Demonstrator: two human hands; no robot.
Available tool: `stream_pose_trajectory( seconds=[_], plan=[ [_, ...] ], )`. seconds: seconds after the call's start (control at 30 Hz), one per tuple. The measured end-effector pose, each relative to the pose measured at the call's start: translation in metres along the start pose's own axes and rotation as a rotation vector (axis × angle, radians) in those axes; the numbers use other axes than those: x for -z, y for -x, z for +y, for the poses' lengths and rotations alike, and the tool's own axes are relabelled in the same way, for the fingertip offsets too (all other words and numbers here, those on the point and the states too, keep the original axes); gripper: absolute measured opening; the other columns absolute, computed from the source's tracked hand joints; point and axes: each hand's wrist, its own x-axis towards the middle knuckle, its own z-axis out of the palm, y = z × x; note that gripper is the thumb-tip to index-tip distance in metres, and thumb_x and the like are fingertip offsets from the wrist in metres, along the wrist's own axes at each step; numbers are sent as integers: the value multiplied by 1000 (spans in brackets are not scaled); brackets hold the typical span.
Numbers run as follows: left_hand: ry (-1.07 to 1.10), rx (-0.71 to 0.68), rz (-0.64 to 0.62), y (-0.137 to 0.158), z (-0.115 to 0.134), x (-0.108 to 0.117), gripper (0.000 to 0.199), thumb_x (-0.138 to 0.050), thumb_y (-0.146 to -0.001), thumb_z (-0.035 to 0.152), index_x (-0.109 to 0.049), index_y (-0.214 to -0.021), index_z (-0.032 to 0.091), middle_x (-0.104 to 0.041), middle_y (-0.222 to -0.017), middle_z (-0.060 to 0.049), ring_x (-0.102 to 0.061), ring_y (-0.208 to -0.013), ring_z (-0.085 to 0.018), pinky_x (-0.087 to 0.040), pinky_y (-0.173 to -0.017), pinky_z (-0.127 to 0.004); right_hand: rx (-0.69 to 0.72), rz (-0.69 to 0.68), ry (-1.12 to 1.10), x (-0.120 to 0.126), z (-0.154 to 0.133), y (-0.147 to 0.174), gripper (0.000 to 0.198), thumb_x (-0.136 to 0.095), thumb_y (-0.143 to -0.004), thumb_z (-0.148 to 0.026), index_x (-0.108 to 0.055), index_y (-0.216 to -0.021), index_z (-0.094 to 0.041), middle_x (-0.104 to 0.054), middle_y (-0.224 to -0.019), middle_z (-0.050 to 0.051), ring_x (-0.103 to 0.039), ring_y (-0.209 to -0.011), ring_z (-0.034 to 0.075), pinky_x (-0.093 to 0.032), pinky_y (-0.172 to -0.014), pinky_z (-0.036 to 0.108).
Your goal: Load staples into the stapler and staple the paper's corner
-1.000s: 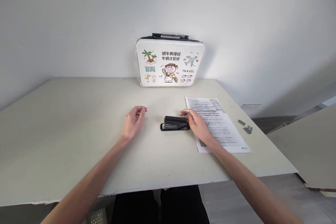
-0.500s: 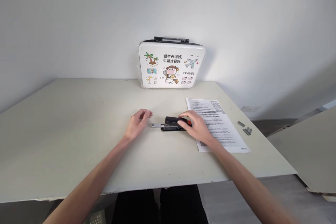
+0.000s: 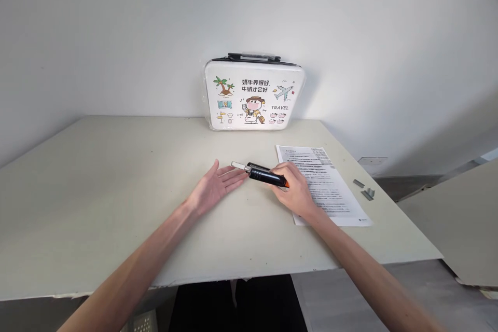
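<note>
Taking the black stapler as the middle of my clock, I had the pale wall (image 3: 116, 36) filling the far side from 10 round to 2. The off-white table (image 3: 97, 197) spread out below it, its near edge at 6, where I saw dark trousers (image 3: 237, 306) under the edge. The white case (image 3: 252, 96), printed with cartoon pictures and lettering, stood at 12 against the wall, its black handle on top, well apart from both hands. At 3 lay the printed sheet (image 3: 329, 187), flat on the table. My right forearm came in from 5 and, with the wrist, hid part of the sheet's near left side from me; the left forearm came in from 7 over bare table.

My right grip (image 3: 293, 187) was clenched around the rear of the black stapler (image 3: 268, 175), near the table's middle, its front pointing toward 9 and an orange patch showing by the fingers. My left grip (image 3: 212, 185) was released at 9, palm up, fingers stretched toward the stapler's front; I could not tell whether they touched it. A silver strip (image 3: 238, 165) stuck out of that front, above those fingers. Smallest of all, a few grey staple strips (image 3: 367, 195) lay at 3, just beyond the sheet, which sat between them and the stapler.
</note>
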Motion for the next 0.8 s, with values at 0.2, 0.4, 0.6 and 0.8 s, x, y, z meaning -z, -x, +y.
stream_pose_trajectory(
  seconds=[0.2,0.4,0.6,0.8],
  plan=[
    [124,150,28,0,4,-4,66,-29,-109,56,-48,-147,6,-57,-152,-24,-50,-148,-30,-38,-128,-45,192,54,54,3,-3,0,41,-56,-94,-2,-73,-115,-32,-76,-107,4,-67,-105,26,-56,-89,48],
    [177,176,50,-4,0,-1,60,-29,-110,52,-58,-137,8,-59,-150,-24,-55,-144,-31,-39,-126,-44,292,31,89,1,-16,-1,37,-55,-99,-4,-77,-106,-33,-80,-106,1,-69,-102,24,-56,-87,46],
    [324,210,97,-4,2,-3,52,-35,-112,42,-60,-134,2,-64,-139,-26,-65,-131,-29,-50,-116,-36,347,72,124,0,-20,-3,36,-58,-97,0,-75,-107,-30,-80,-105,1,-69,-101,22,-56,-87,42],
    [276,88,134,-5,-4,-2,37,-52,-108,37,-64,-124,6,-71,-114,-20,-71,-107,-28,-57,-98,-41,285,139,138,3,-12,-2,46,-58,-91,6,-72,-115,-31,-78,-106,2,-67,-104,25,-55,-87,44]
  ],
)
